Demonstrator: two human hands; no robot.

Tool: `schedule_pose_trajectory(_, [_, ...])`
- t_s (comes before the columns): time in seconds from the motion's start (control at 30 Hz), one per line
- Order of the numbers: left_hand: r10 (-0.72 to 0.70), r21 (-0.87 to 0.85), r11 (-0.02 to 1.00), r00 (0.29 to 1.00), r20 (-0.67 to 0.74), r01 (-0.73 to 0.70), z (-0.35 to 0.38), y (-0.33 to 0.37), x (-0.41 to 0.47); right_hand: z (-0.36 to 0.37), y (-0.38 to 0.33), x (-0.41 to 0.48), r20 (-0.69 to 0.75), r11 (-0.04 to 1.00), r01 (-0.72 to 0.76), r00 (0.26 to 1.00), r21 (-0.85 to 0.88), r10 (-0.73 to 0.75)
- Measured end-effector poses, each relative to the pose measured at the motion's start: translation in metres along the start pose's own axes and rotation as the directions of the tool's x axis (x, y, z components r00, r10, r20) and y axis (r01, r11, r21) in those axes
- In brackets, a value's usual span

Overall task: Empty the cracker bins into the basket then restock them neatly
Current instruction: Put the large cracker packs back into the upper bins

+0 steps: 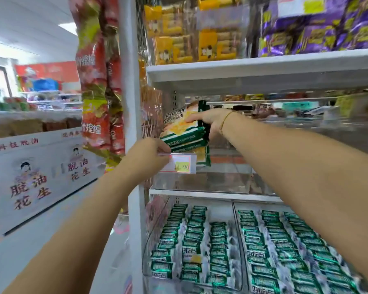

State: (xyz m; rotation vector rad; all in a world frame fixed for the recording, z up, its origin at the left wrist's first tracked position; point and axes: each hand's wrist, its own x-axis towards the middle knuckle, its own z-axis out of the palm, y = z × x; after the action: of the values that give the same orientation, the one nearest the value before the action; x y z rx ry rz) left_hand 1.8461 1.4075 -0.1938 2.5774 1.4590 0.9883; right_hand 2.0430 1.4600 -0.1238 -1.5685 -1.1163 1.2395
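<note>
Head view: 2 bare arms reach toward a white shop shelf unit [263, 64] on the right. The right hand [209, 124], with a gold bracelet [224, 122] on its wrist, holds a small stack of green cracker packs [183, 134]. Its fingers [192, 119] curl over the top of the stack, which is tilted and sits just above the near left corner of a clear bin [200, 181] on the middle shelf. The left hand [149, 158] is lower and further left. Its fingers [164, 148] pinch the bin's front rim, touching a price tag [182, 164] with a yellow label.

On the shelf below, 2 clear bins, one left [155, 225] and one right [236, 225], hold rows of green packs [285, 251]. The top shelf holds yellow packs [179, 35] to the left and purple packs [319, 28] to the right. Red snack strips [96, 81] hang at the unit's left edge. Far left stands a white display [40, 170] with red characters.
</note>
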Motion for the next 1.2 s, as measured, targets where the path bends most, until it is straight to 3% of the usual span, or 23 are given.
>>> schedule_pose_trajectory(0.17, [0.029, -0.046, 0.998, 0.999, -0.037, -0.031, 0.002, -0.004, -0.001, 0.002, 0.008, 0.001, -0.042, 0.991, 0.038, 0.998, -0.126, -0.044])
schedule_pose_trajectory(0.27, [0.031, -0.030, 0.999, 0.998, -0.045, -0.032, 0.005, -0.005, 0.000, -0.004, 0.019, 0.016, -0.046, 0.988, -0.057, 0.998, -0.143, 0.051])
schedule_pose_trajectory(0.33, [0.036, -0.021, 0.999, 0.998, -0.051, -0.037, 0.006, -0.006, 0.002, -0.002, 0.022, 0.019, -0.089, 0.960, -0.097, 0.993, -0.262, 0.076])
schedule_pose_trajectory(0.4, [0.036, -0.015, 0.999, 0.998, -0.049, -0.037, 0.006, -0.007, 0.003, 0.000, 0.023, 0.012, -0.157, 0.864, -0.068, 0.987, -0.499, -0.013])
schedule_pose_trajectory(0.47, [0.035, -0.011, 0.999, 0.998, -0.046, -0.035, 0.007, -0.007, 0.003, 0.003, 0.025, 0.003, -0.177, 0.656, -0.062, 0.978, -0.752, -0.111])
schedule_pose_trajectory(0.57, [0.027, -0.009, 1.000, 0.998, -0.050, -0.028, 0.006, -0.005, 0.002, 0.006, 0.028, 0.003, -0.123, 0.445, 0.002, 0.960, -0.895, -0.251])
schedule_pose_trajectory(0.6, [0.023, -0.012, 1.000, 0.998, -0.051, -0.023, 0.007, -0.005, 0.001, 0.005, 0.029, 0.007, -0.091, 0.476, 0.014, 0.976, -0.879, -0.197])
schedule_pose_trajectory(0.67, [0.008, -0.022, 1.000, 0.999, -0.045, -0.009, 0.008, -0.004, -0.001, 0.005, 0.031, 0.016, -0.073, 0.742, -0.078, 0.997, -0.665, 0.039])
schedule_pose_trajectory(0.7, [-0.001, -0.029, 1.000, 0.999, -0.042, 0.000, 0.008, -0.002, -0.003, 0.003, 0.033, 0.024, -0.080, 0.827, -0.152, 0.988, -0.541, 0.130])
schedule_pose_trajectory(0.77, [-0.020, -0.047, 0.999, 0.998, -0.065, 0.017, 0.010, 0.001, -0.012, -0.001, 0.032, 0.027, -0.082, 0.850, -0.213, 0.977, -0.482, 0.199])
schedule_pose_trajectory(0.87, [-0.020, -0.099, 0.995, 0.971, -0.236, -0.004, 0.014, 0.010, -0.033, 0.002, 0.026, -0.012, -0.097, 0.743, -0.038, 0.995, -0.669, -0.037])
schedule_pose_trajectory(0.93, [-0.021, -0.176, 0.983, 0.936, -0.350, -0.044, 0.013, 0.020, -0.055, 0.003, 0.025, -0.044, -0.101, 0.531, 0.097, 0.938, -0.842, -0.331])
schedule_pose_trajectory(0.97, [-0.032, -0.201, 0.979, 0.937, -0.349, -0.041, 0.014, 0.025, -0.066, 0.004, 0.030, -0.059, -0.095, 0.410, 0.133, 0.866, -0.902, -0.491])
schedule_pose_trajectory(1.03, [-0.056, -0.199, 0.980, 0.972, -0.228, 0.010, 0.018, 0.031, -0.090, 0.006, 0.045, -0.088, -0.022, 0.181, 0.160, 0.687, -0.970, -0.727])
schedule_pose_trajectory(1.07, [-0.059, -0.196, 0.980, 0.989, -0.138, 0.031, 0.022, 0.032, -0.101, 0.008, 0.057, -0.105, -0.004, 0.150, 0.185, 0.616, -0.971, -0.788])
schedule_pose_trajectory(1.13, [-0.076, -0.186, 0.979, 0.995, 0.060, 0.086, 0.035, 0.030, -0.124, 0.012, 0.090, -0.135, 0.053, 0.112, 0.237, 0.596, -0.965, -0.801])
schedule_pose_trajectory(1.2, [-0.107, -0.173, 0.971, 0.951, 0.291, 0.163, 0.052, 0.023, -0.146, 0.017, 0.132, -0.158, 0.127, 0.095, 0.291, 0.657, -0.952, -0.743])
